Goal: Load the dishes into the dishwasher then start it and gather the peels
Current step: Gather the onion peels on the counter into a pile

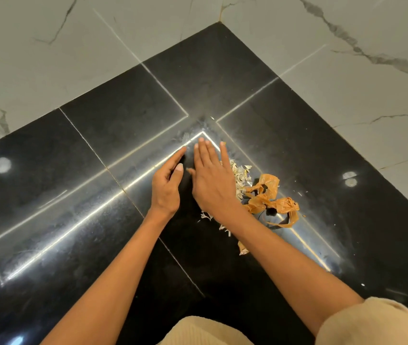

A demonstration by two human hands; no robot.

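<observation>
Swept toward pale shredded peels (241,175) and orange curled peels (270,197) on glossy black stone table (98,170); right hand (212,180) flat, fingers released; left hand (166,188) loosely cupped, empty. Best corralled inward, palms low.

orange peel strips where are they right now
In the head view, the orange peel strips lie on the black countertop, just right of the right hand, beside pale peel scraps.

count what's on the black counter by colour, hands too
orange peel heaps: 1
whitish peel scraps heaps: 1
hands: 2, left hand and right hand
total: 4
</observation>
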